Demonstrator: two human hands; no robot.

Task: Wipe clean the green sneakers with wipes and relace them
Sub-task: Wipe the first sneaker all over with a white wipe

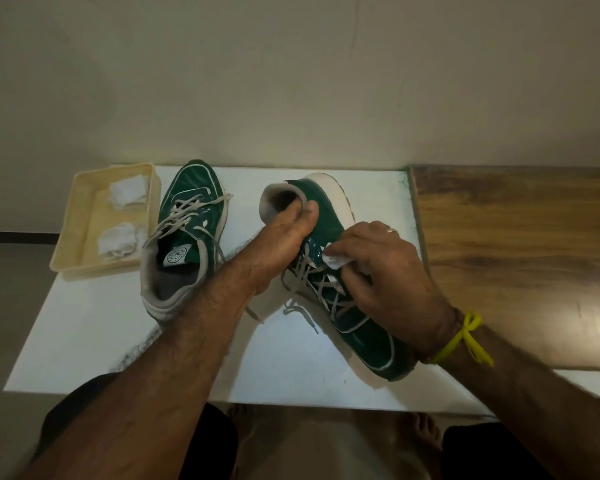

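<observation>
I logged the glossy green sneaker with white sole (pixel 329 271) lying tilted on the white rectangular board (pixel 118 323), toe toward me, heel collar away. The left hand (pixel 284 237) gripped its grey collar, thumb curled over the rim and fingers inside the opening. The right hand (pixel 385 271) pinched a small white wipe (pixel 336 260) against the upper, just beside the grey laces (pixel 323 289), which ran loose through the eyelets. The second green sneaker (pixel 184 230) stood upright left of the held sneaker, apart from it, toe away from me. Further left of the held sneaker, a cream plastic tray (pixel 73 233) held two crumpled white wipes (pixel 118 237).
</observation>
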